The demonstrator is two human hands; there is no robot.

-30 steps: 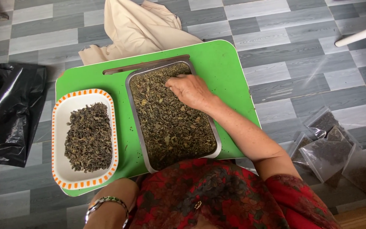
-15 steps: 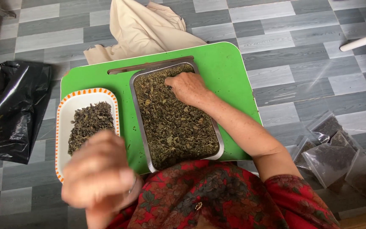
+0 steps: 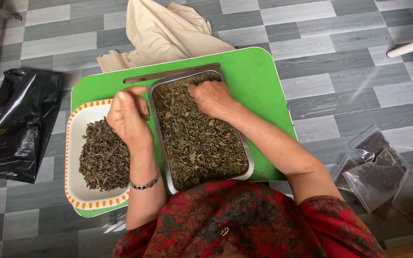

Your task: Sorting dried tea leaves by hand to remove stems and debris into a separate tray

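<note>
A steel tray (image 3: pixel 248 157) filled with dried green-brown leaves (image 3: pixel 197 138) lies on a green lap table (image 3: pixel 256 76). My right hand (image 3: pixel 212 98) rests in the far end of the tray, its fingers curled and bunched into the leaves. To the left, a white dish with an orange-striped rim (image 3: pixel 75 191) holds a darker heap of dried leaves (image 3: pixel 102 160). My left hand (image 3: pixel 127 114) hovers over the dish's right edge beside the steel tray, fingers curled downward, with nothing visible in them. A bracelet (image 3: pixel 145 184) is on that wrist.
A beige cloth (image 3: pixel 163 28) lies beyond the table on the grey tiled floor. A black plastic bag (image 3: pixel 17 124) sits at the left. Several clear bags of dark leaves (image 3: pixel 378 172) lie at the right. White legs (image 3: pixel 409 45) cross the upper right.
My left hand has come up from my lap and moved forward over the white dish's right edge. My right hand has stayed in the far end of the steel tray.
</note>
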